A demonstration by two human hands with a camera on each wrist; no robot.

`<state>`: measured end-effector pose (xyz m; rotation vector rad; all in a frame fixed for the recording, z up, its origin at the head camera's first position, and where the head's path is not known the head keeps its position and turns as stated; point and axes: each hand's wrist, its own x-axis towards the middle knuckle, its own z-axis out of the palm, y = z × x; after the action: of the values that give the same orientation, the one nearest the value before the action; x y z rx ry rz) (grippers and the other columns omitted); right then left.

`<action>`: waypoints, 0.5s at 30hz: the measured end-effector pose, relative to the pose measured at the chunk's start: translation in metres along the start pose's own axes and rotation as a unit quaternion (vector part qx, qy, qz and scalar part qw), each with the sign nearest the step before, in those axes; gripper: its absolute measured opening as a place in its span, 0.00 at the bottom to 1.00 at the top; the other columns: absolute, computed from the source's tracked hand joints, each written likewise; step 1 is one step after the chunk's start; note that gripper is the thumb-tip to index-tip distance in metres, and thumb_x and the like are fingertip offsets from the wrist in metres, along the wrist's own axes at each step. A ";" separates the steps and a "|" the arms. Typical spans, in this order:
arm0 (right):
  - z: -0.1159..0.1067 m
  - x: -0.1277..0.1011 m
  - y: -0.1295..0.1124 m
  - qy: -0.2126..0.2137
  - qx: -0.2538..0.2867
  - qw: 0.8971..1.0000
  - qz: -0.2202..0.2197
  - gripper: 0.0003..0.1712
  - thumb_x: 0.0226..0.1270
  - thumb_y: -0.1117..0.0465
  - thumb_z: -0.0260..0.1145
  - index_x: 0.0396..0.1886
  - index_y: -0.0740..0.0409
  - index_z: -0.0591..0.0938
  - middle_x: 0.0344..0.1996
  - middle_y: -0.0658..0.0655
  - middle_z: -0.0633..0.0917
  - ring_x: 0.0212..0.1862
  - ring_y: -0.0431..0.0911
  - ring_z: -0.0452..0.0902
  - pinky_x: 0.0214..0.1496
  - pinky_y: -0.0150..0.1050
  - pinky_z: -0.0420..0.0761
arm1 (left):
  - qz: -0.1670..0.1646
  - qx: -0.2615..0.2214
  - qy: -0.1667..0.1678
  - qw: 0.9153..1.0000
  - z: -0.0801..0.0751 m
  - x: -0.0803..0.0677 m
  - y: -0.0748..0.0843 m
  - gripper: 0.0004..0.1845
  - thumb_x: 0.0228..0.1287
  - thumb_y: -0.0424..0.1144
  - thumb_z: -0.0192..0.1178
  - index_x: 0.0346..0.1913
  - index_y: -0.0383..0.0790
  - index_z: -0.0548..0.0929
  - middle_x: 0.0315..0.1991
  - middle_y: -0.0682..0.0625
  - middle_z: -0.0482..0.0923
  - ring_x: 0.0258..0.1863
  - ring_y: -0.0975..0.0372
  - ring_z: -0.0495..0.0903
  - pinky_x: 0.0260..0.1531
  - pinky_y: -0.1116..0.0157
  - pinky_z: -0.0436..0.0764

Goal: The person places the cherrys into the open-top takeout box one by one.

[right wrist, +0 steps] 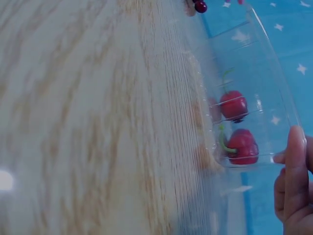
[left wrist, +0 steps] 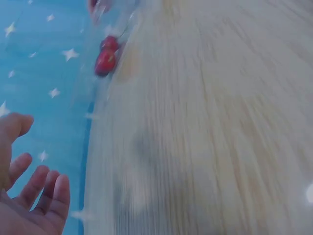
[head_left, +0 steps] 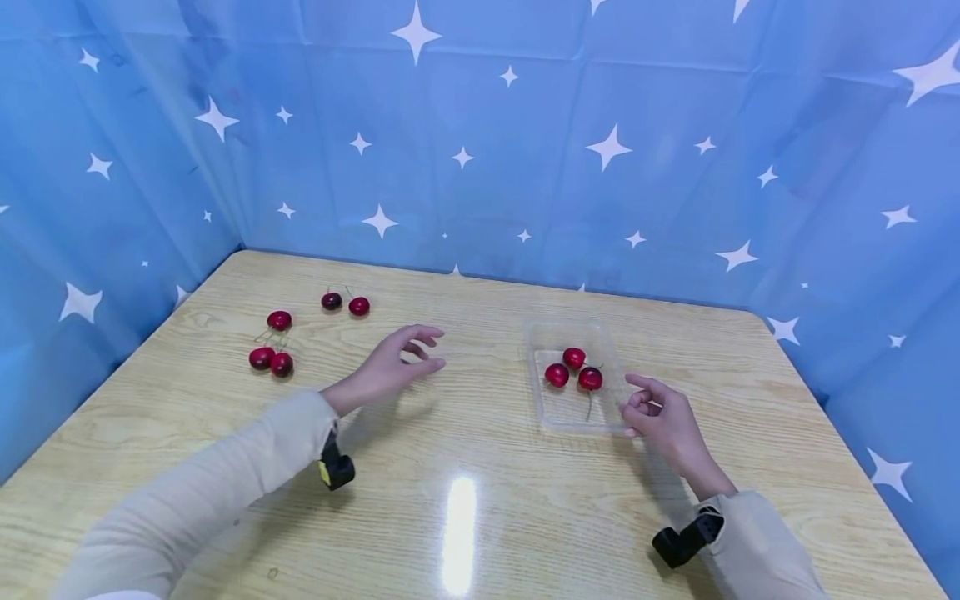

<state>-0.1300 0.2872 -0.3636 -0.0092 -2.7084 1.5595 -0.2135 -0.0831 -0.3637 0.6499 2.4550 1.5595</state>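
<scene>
- Fingers (head_left: 420, 337) of the left hand (head_left: 390, 367) are spreading loosely above the worktop (head_left: 480, 500), holding nothing, hovering between the clear tray (head_left: 542, 412) and the loose cherries.
- Fingers (right wrist: 295, 161) of the right hand (head_left: 663, 417) are curling against the tray's near right corner, steadying it; in the right wrist view one fingertip is lying along the rim, though how firm the grip is I cannot tell.
- Three cherries (head_left: 573, 367) are sitting inside the tray, toward its far half, one stem trailing toward 6 o'clock.
- Five loose cherries are waiting on the worktop at about 10 o'clock from the left hand: a trio (head_left: 272, 350) nearer, a pair (head_left: 346, 303) farther back at 11 o'clock.
- Judging from this, the left hand is between trips; doing it well is likely meaning picking one fruit at a time by pinching the body or stem gently, since round cherries are rolling easily.
- Keeping the right hand pressing the light tray is probably preventing it sliding on the glossy surface.
</scene>
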 end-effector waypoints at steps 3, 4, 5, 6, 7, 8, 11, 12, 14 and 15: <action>0.000 -0.001 -0.001 0.001 -0.002 1.000 0.000 0.27 0.59 0.72 0.56 0.59 0.72 0.63 0.31 0.59 0.71 0.25 0.35 0.71 0.27 0.33 0.78 | -0.009 0.008 0.005 1.000 -0.018 -0.012 -0.006 0.26 0.58 0.45 0.59 0.59 0.42 0.68 0.51 0.40 0.69 0.44 0.55 0.72 0.37 0.61 0.74; 0.000 -0.001 -0.001 0.001 -0.001 1.000 0.000 0.27 0.59 0.72 0.56 0.59 0.72 0.63 0.31 0.59 0.71 0.25 0.35 0.71 0.27 0.33 0.78 | -0.012 0.010 0.008 1.000 -0.024 -0.016 -0.007 0.26 0.58 0.45 0.59 0.59 0.42 0.68 0.52 0.41 0.69 0.44 0.55 0.72 0.37 0.61 0.74; 0.000 -0.001 -0.001 0.001 0.000 1.000 0.000 0.27 0.59 0.72 0.56 0.59 0.72 0.63 0.31 0.59 0.71 0.25 0.35 0.71 0.27 0.33 0.78 | -0.017 0.012 0.011 1.000 -0.030 -0.020 -0.008 0.26 0.58 0.45 0.59 0.59 0.43 0.68 0.53 0.41 0.68 0.45 0.55 0.72 0.37 0.61 0.74; 0.001 -0.001 -0.001 0.001 0.001 1.000 -0.001 0.27 0.59 0.72 0.56 0.59 0.72 0.63 0.30 0.58 0.71 0.25 0.35 0.71 0.27 0.33 0.78 | -0.022 0.010 0.014 1.000 -0.035 -0.023 -0.009 0.26 0.58 0.45 0.59 0.59 0.43 0.68 0.54 0.42 0.68 0.45 0.54 0.72 0.38 0.60 0.74; 0.001 -0.001 -0.001 0.001 0.001 1.000 -0.002 0.27 0.59 0.72 0.56 0.59 0.72 0.63 0.30 0.58 0.71 0.25 0.35 0.71 0.27 0.33 0.78 | -0.027 0.010 0.016 0.999 -0.041 -0.026 -0.009 0.26 0.58 0.46 0.59 0.59 0.43 0.68 0.54 0.42 0.67 0.46 0.54 0.72 0.38 0.60 0.74; 0.001 -0.001 -0.001 0.002 0.002 1.000 -0.003 0.27 0.59 0.73 0.56 0.59 0.73 0.63 0.30 0.58 0.71 0.25 0.36 0.71 0.27 0.33 0.78 | -0.032 0.011 0.019 0.999 -0.046 -0.029 -0.009 0.26 0.58 0.46 0.59 0.58 0.43 0.68 0.55 0.43 0.67 0.46 0.54 0.72 0.38 0.60 0.74; 0.001 -0.001 0.000 0.003 0.003 1.000 -0.006 0.27 0.59 0.73 0.56 0.59 0.73 0.63 0.29 0.58 0.71 0.25 0.36 0.72 0.26 0.32 0.78 | -0.038 0.009 0.031 0.999 -0.063 -0.033 -0.010 0.26 0.58 0.47 0.58 0.58 0.42 0.68 0.56 0.44 0.67 0.47 0.54 0.71 0.40 0.60 0.74; 0.001 -0.001 0.000 0.003 0.003 1.000 -0.007 0.27 0.58 0.73 0.56 0.59 0.73 0.63 0.29 0.58 0.71 0.25 0.37 0.72 0.26 0.32 0.78 | -0.040 0.013 0.036 0.998 -0.068 -0.034 -0.010 0.26 0.57 0.48 0.58 0.58 0.42 0.69 0.56 0.45 0.67 0.48 0.54 0.71 0.40 0.60 0.74; 0.001 -0.001 0.000 0.003 0.006 1.000 -0.008 0.27 0.58 0.73 0.57 0.59 0.73 0.63 0.29 0.58 0.71 0.25 0.37 0.73 0.26 0.32 0.78 | -0.039 0.019 0.044 0.998 -0.079 -0.036 -0.010 0.26 0.58 0.49 0.58 0.57 0.41 0.69 0.56 0.45 0.67 0.49 0.55 0.70 0.41 0.60 0.73; 0.001 -0.001 0.000 0.003 0.007 1.000 -0.008 0.27 0.58 0.73 0.57 0.59 0.73 0.63 0.29 0.58 0.71 0.25 0.37 0.72 0.26 0.32 0.78 | -0.038 0.023 0.048 0.998 -0.084 -0.037 -0.009 0.26 0.58 0.48 0.57 0.58 0.41 0.68 0.56 0.45 0.67 0.49 0.54 0.70 0.42 0.60 0.73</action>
<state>-0.1295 0.2867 -0.3642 0.0090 -2.6860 1.5724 -0.2133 -0.1717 -0.3384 0.4925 2.5597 1.5456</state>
